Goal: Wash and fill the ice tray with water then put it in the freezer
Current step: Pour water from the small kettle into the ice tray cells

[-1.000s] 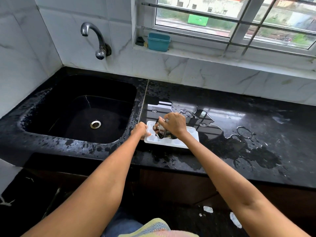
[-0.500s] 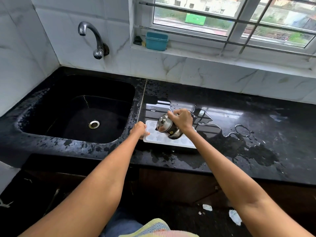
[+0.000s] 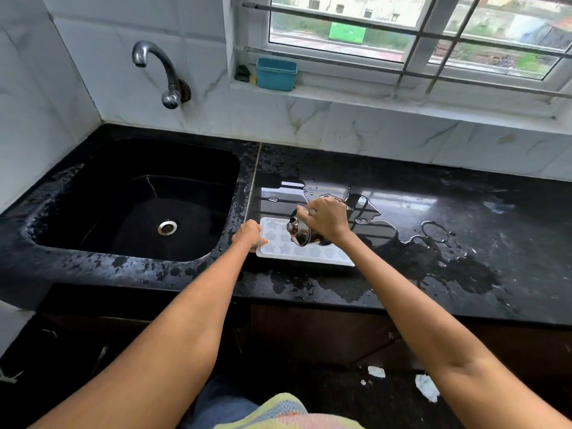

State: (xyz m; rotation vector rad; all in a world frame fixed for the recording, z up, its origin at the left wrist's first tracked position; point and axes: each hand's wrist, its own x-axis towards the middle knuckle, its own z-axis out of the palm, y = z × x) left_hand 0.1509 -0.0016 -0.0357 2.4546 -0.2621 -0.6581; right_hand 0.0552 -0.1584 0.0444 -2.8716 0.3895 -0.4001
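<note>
1. We have both arms stretched forward and bare from the lower edge of the view, converging toward the middle.
2. Our left hand (image 3: 249,233) sits knuckles up, fingers curled over and pinching the near-left corner of the tray (image 3: 297,254).
3. Our right hand (image 3: 328,217) is higher and a little farther out, wrist bent, fingers wrapped round the steel cup (image 3: 301,233), which lies tipped on its side with its base toward our left.
4. Our two hands are near each other but apart.
</note>
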